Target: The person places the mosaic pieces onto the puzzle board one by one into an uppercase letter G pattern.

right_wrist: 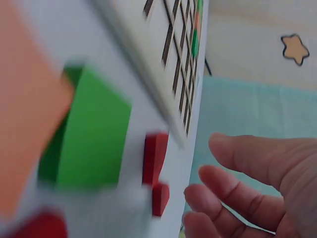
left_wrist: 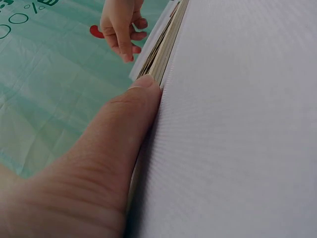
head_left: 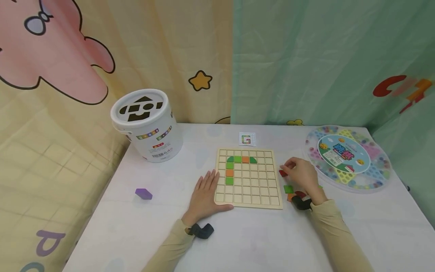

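A wooden grid board (head_left: 253,190) lies on the table, with green and orange pieces set in several cells along its top and left. My left hand (head_left: 204,196) rests flat beside it, fingers at the left edge. Its thumb (left_wrist: 111,129) touches the near edge. To the right of the board, my right hand (head_left: 300,174) hovers over a red piece (head_left: 283,173). In the right wrist view, thumb and fingers are apart with nothing between them, and red pieces (right_wrist: 155,156) lie below. A green piece (head_left: 288,189) and an orange piece (head_left: 290,197) lie near that wrist.
Behind the board lies a small pattern card (head_left: 247,139). A white bucket (head_left: 158,141) with a shape-cutout lid stands at the back left. One purple block (head_left: 144,193) is at left. At the back right sits a round clear case (head_left: 377,170) of colourful beads.
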Demonstrator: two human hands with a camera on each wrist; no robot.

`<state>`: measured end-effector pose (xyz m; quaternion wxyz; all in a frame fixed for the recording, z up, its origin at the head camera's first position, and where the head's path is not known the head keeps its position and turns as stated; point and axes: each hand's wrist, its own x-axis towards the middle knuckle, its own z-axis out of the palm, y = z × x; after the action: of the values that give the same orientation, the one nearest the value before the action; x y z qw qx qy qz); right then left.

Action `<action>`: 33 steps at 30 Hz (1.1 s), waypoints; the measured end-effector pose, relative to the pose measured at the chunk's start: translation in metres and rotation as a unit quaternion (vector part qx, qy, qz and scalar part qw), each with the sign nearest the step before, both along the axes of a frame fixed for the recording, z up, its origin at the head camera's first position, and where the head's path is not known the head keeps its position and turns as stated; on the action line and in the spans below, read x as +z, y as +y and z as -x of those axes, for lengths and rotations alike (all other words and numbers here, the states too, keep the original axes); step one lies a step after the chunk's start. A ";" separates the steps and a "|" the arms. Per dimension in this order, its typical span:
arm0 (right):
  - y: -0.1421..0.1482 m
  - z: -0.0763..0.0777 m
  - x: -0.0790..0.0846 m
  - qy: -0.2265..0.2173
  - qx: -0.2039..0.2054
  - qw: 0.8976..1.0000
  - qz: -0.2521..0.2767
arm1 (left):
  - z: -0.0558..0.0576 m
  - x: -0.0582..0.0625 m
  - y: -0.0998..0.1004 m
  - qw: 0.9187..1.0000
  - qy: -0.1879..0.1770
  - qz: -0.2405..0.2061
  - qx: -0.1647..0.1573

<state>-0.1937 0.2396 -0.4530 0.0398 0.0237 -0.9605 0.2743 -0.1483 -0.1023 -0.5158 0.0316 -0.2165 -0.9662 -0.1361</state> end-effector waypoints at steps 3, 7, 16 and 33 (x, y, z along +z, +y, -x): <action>0.014 -0.001 0.002 -0.002 -0.024 1.000 -0.009 | 0.001 -0.001 0.000 1.000 0.008 -0.007 -0.002; 0.024 -0.002 0.003 0.000 -0.038 0.999 -0.023 | 0.002 -0.003 0.001 1.000 0.013 -0.001 -0.006; 0.023 0.003 0.002 -0.055 -0.031 0.997 -0.044 | 0.001 0.000 0.002 1.000 0.006 -0.002 -0.003; 0.015 0.009 -0.006 -0.074 -0.039 0.996 -0.039 | 0.000 -0.006 -0.001 1.000 0.001 0.007 0.001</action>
<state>-0.2024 0.2543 -0.4594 -0.0211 -0.0330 -0.9709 0.2363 -0.1479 -0.1035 -0.5219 0.0317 -0.2155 -0.9674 -0.1293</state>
